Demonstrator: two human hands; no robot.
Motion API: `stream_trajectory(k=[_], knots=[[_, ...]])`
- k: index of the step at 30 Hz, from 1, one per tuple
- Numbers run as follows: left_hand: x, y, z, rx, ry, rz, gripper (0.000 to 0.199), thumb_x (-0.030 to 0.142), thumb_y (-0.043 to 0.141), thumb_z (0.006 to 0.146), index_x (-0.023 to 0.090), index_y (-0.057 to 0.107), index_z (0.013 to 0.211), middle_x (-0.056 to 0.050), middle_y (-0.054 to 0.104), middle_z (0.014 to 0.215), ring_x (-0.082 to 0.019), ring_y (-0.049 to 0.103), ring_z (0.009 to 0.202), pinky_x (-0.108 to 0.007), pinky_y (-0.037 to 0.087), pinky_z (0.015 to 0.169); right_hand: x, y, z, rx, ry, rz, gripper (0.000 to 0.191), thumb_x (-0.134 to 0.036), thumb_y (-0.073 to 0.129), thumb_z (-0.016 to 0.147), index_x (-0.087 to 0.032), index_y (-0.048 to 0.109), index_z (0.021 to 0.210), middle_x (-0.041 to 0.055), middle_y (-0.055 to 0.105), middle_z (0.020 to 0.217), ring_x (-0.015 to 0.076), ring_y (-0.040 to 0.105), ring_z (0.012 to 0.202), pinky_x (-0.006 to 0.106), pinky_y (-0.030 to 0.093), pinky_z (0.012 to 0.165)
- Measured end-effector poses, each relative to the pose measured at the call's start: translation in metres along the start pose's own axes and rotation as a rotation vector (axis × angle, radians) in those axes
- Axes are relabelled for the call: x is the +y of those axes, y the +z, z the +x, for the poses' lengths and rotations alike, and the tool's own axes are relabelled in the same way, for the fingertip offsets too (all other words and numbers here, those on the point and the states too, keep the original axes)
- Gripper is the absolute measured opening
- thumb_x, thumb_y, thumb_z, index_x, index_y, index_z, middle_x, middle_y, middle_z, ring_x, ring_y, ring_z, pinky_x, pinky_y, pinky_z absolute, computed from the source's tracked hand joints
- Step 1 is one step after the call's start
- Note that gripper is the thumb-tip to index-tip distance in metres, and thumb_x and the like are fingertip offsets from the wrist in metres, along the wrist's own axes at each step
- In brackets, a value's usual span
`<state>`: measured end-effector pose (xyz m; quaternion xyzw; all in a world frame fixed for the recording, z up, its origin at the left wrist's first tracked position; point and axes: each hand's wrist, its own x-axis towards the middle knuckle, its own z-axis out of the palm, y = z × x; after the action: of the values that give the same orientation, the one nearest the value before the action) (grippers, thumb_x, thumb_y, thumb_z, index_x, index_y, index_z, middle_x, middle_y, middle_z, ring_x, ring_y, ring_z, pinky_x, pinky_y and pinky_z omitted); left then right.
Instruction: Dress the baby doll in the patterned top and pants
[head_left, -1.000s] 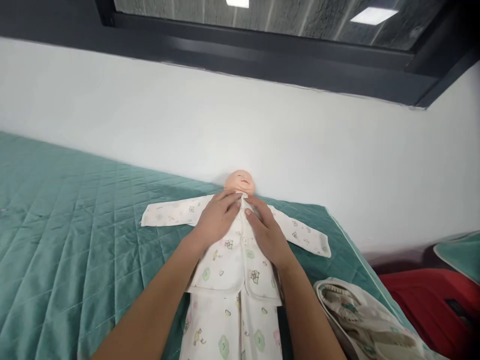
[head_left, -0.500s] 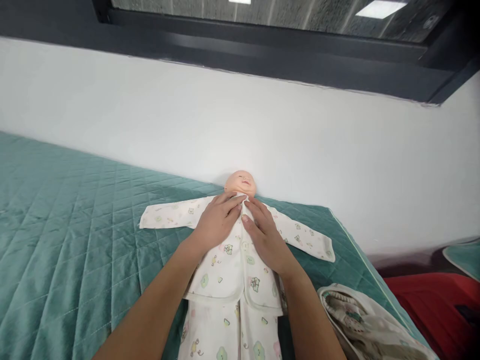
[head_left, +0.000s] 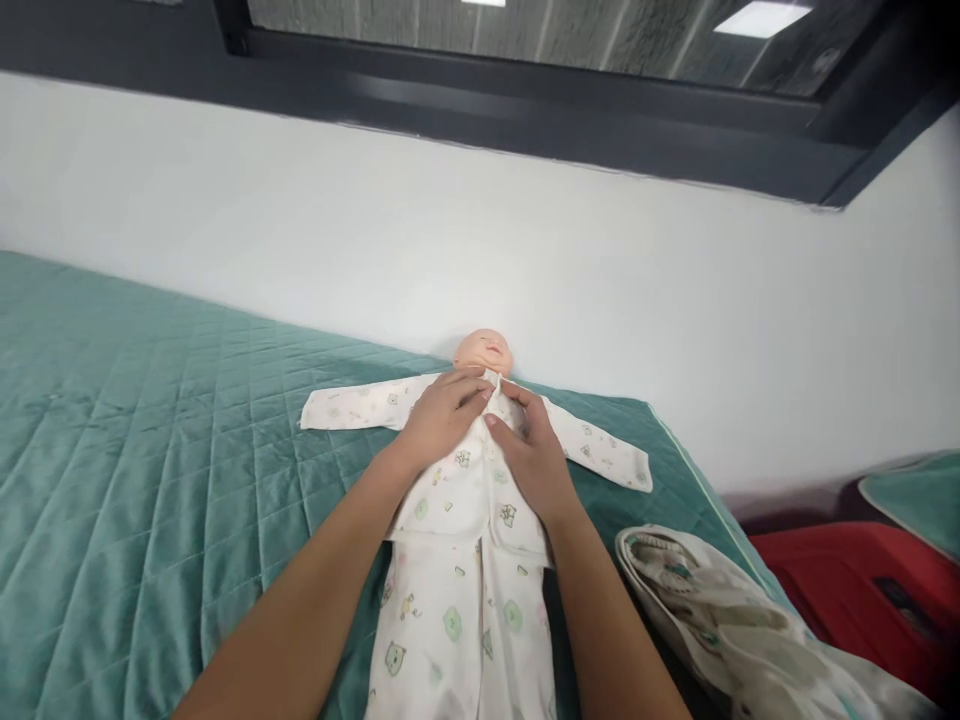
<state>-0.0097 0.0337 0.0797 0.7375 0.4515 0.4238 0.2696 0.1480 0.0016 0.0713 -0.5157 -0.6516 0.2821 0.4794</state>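
A baby doll (head_left: 484, 351) lies face up, its head close to the wall. It wears a white printed jacket (head_left: 457, 500) with long sleeves spread to both sides, and matching printed trousers (head_left: 450, 620) lie below the hem. At the neck of the jacket, my left hand (head_left: 450, 408) has its fingers bent on the front edge, gripping the cloth just under the collar. My right hand (head_left: 534, 450) curls opposite it, index finger and thumb pinching the other front edge. Whatever small fastening lies between the fingertips is hidden.
Green quilted cover (head_left: 187, 430) spreads beneath the doll, with its edge at the right. A crumpled white printed cloth (head_left: 720, 610) lies beside my right forearm. Beyond the edge stands a red plastic object (head_left: 847, 580). The white wall (head_left: 637, 280) rises behind, under a dark window frame (head_left: 525, 110).
My right index finger has bent more and lifts the jacket's edge near the collar. My left hand stays at the neck. The view has shifted slightly.
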Motion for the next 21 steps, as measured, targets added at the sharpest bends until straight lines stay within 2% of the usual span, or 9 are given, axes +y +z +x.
stream_trajectory(k=[5,9,15,21], knots=[[0.000,-0.001,-0.004,-0.026,0.040,-0.044,0.030,0.037,0.044,0.095,0.025,0.071,0.102,-0.002,0.057,0.140,-0.021,0.043,0.137,-0.038,0.031,0.118,-0.001,0.006,-0.024,0.050,-0.056,-0.050,0.046,-0.040,0.057,0.091,-0.026,0.048,0.133,0.0062,0.049,0.145,0.0225,0.042,0.136,0.045,0.030,0.116],[-0.001,-0.001,-0.002,-0.033,0.059,-0.046,0.029,0.039,0.046,0.094,0.025,0.071,0.097,-0.001,0.058,0.138,-0.022,0.046,0.134,-0.038,0.031,0.117,0.000,0.007,-0.034,0.054,-0.056,-0.065,0.039,-0.041,0.052,0.093,-0.029,0.050,0.131,0.0048,0.046,0.148,0.0229,0.040,0.138,0.044,0.037,0.112],[0.004,-0.001,0.000,-0.038,0.026,0.012,0.022,0.039,0.050,0.092,0.027,0.069,0.094,0.001,0.056,0.140,-0.022,0.045,0.135,-0.038,0.034,0.115,0.000,0.006,-0.031,0.048,-0.103,-0.099,0.031,-0.039,0.053,0.094,-0.032,0.057,0.123,0.0026,0.045,0.148,0.0232,0.039,0.138,0.046,0.036,0.113],[0.013,0.003,0.001,-0.011,-0.019,0.097,0.019,0.034,0.048,0.092,0.024,0.061,0.084,-0.001,0.060,0.131,-0.023,0.049,0.129,-0.039,0.037,0.111,-0.001,0.007,-0.025,0.057,-0.069,-0.071,0.025,-0.037,0.056,0.092,-0.032,0.059,0.116,0.0019,0.049,0.144,0.0235,0.040,0.137,0.048,0.034,0.115]])
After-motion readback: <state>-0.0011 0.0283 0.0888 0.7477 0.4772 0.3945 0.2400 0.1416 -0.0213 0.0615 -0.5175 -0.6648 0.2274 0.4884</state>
